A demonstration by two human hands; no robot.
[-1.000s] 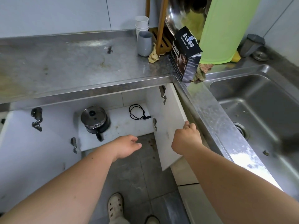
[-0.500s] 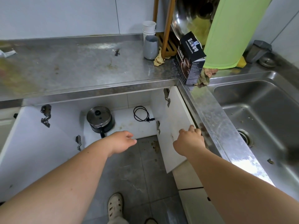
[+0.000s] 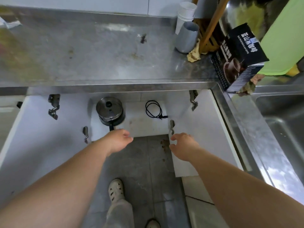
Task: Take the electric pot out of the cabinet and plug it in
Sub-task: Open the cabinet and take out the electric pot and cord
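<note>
A small black electric pot (image 3: 110,112) with a steel lid and a black handle stands on the white floor of the open cabinet (image 3: 148,127), at its left. A coiled black power cord (image 3: 154,111) lies to the pot's right. My left hand (image 3: 118,140) hovers just in front of the pot's handle, fingers apart, holding nothing. My right hand (image 3: 182,145) is in front of the cabinet opening beside the lower hinge of the right door (image 3: 205,129), fingers apart and empty.
Both cabinet doors stand open; the left door (image 3: 41,137) swings wide. The steel counter (image 3: 98,55) above carries a grey cup (image 3: 186,37), stacked white cups, a dark coffee box (image 3: 238,56) and a green board. A sink (image 3: 283,122) is at right. My feet stand on the grey floor.
My right hand has let go of the right door's edge and moved left toward the opening. My left hand has moved forward toward the pot's handle. The camera has moved closer to the cabinet.
</note>
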